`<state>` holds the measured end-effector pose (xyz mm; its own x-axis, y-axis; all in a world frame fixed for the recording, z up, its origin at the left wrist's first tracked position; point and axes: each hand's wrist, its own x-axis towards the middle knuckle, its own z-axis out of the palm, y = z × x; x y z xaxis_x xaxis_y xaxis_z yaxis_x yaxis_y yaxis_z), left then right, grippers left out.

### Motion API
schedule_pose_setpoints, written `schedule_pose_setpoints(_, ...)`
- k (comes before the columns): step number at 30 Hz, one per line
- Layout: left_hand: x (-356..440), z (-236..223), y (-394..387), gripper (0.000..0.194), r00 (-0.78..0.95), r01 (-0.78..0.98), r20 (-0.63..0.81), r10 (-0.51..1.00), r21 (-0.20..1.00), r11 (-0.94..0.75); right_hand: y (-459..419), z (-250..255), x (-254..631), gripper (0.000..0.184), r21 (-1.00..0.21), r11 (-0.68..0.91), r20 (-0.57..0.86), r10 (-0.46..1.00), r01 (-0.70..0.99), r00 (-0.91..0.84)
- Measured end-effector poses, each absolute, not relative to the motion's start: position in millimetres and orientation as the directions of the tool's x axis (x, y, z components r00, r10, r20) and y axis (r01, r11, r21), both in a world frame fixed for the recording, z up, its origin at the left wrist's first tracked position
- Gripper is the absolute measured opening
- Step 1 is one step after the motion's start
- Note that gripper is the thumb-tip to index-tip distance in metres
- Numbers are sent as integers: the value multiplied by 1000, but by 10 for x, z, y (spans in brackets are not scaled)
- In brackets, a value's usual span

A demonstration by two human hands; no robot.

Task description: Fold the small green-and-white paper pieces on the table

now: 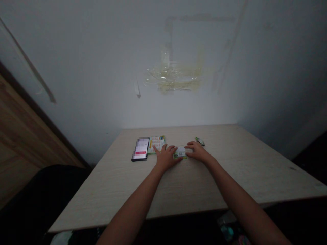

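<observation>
A small green-and-white printed card or packet (181, 153) lies flat on the pale wooden table between my hands; its exact kind is too small to tell. My left hand (166, 156) rests on its left side with fingers spread, partly covering it. My right hand (196, 151) touches its right edge, fingers stretched out and a little apart. Left of my left hand lies a colourful printed sheet or booklet (158, 142), its lower right corner hidden by that hand. A phone (140, 149) with a lit, blurred screen sits against the sheet's left side.
A small green-and-white scrap (200, 141) lies just beyond my right hand. The table (122, 190) meets a grey wall (102, 85) bearing old tape (176, 80). Wooden boards (25, 136) stand at the left, and dark objects sit under the table's front edge.
</observation>
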<state>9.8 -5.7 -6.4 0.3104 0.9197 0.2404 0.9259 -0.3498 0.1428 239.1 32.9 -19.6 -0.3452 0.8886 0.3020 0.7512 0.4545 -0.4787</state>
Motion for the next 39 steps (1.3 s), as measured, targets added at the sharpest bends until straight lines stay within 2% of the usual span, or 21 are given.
schedule_pose_setpoints(13, 96, -92, -40, 62, 308, 923, 243, 920, 156, -351, 305, -143, 2470, 65, -493, 438, 145, 893, 751, -426)
schedule_pose_setpoints(19, 96, -98, -43, 63, 310, 923, 251, 917, 152, -354, 323, -189, 2494, 70, -507, 444, 140, 888, 739, -438)
schedule_pose_setpoints(28, 95, -109, -30, 62, 311, 919, 249, 917, 169, -357, 369, -295, 2507, 56, -580, 457, 236, 887, 674, -398)
schedule_pose_setpoints(34, 101, -109, -25, 61, 305, 926, 250, 919, 148, -348, 376, -269, 2506, 19, -623, 509, 306, 857, 594, -414)
schedule_pose_setpoints(39, 103, -104, -31, 62, 302, 925, 256, 918, 156, -348, 374, -223, 2532, 24, -680, 449, 239, 883, 579, -404)
